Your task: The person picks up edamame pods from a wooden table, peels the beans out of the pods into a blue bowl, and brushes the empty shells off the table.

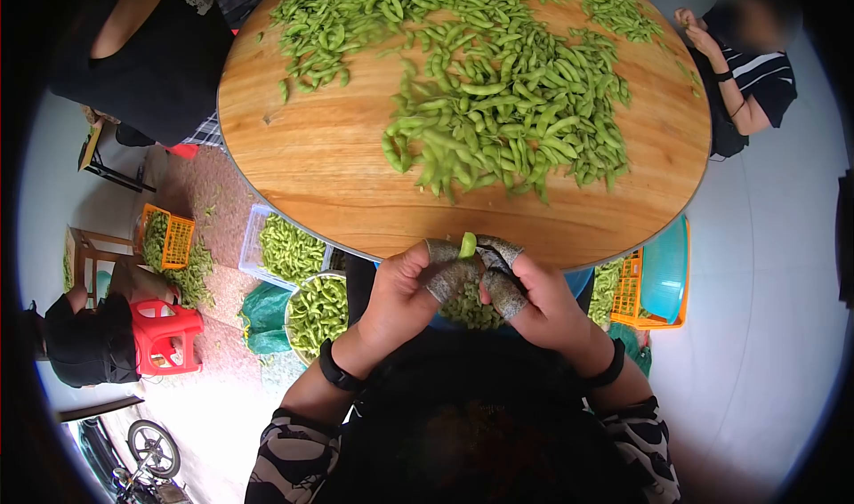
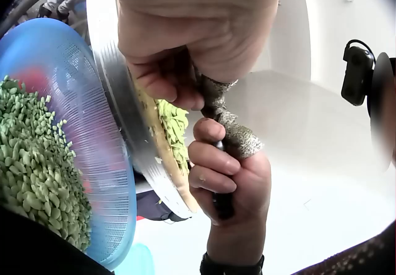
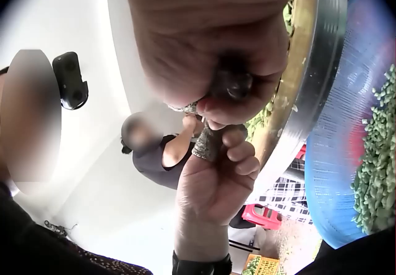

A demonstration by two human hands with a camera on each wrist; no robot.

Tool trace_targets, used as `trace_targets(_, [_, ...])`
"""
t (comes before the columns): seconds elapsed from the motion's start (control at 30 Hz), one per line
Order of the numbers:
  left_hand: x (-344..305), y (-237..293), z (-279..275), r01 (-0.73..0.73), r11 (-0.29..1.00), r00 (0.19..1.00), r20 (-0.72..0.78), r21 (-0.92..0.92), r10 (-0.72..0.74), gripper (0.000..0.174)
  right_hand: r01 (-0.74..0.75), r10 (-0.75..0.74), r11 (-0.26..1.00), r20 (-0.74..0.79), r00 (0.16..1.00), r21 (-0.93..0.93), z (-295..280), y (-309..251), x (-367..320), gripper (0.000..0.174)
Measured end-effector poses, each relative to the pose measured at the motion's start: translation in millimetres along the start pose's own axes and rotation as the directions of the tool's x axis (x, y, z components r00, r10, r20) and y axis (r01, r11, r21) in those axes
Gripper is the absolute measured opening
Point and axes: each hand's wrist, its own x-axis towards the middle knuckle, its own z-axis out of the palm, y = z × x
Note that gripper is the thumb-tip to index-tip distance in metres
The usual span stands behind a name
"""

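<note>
My left hand (image 1: 400,290) and right hand (image 1: 544,301) meet at the table's near edge, grey speckled wraps on thumbs and forefingers. A green pod (image 1: 468,244) sticks up at the left hand's wrapped fingertips, pinched there. In the left wrist view, the right hand (image 2: 238,182) has its fingers curled round a small black object (image 2: 223,206), whose shape is mostly hidden. That dark object (image 3: 235,84) also shows in the right palm in the right wrist view. Shelled beans (image 1: 471,310) lie below the hands, in a blue mesh basket (image 2: 114,188).
Green pods (image 1: 516,104) are heaped on the round wooden table (image 1: 311,161). Left of me stand a white crate (image 1: 253,241), a pod-filled basin (image 1: 292,322) and a red stool (image 1: 169,330). An orange crate (image 1: 683,313) is at right. Other people sit around.
</note>
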Motion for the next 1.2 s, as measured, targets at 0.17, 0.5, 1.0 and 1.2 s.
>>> trace_targets(0.17, [2.1,6.7,-0.5,-0.159,0.928,0.987,0.052,0.336,0.15,0.018,-0.08,0.08,0.993,0.01,0.997,0.088,-2.2,-12.8,-1.9,0.04])
trace_targets(0.5, [-7.1,1.4,-16.7,0.374,0.793,0.919,0.307,-0.48,-0.248,0.016,-0.555,0.285,0.444,0.477,0.831,0.703,-11.6,-7.7,-0.3,0.024])
trace_targets(1.0, [0.5,23.7,-6.2,0.502,0.852,0.862,0.171,-0.147,-0.478,0.008,-0.335,0.295,0.827,0.158,0.942,0.452,-8.0,-8.9,-9.2,0.035])
trace_targets(1.2, [-3.6,18.0,11.6,-0.033,0.846,0.972,0.213,0.532,-0.096,0.023,0.12,-0.266,0.83,-0.197,0.944,-0.544,5.6,6.5,-11.3,0.038])
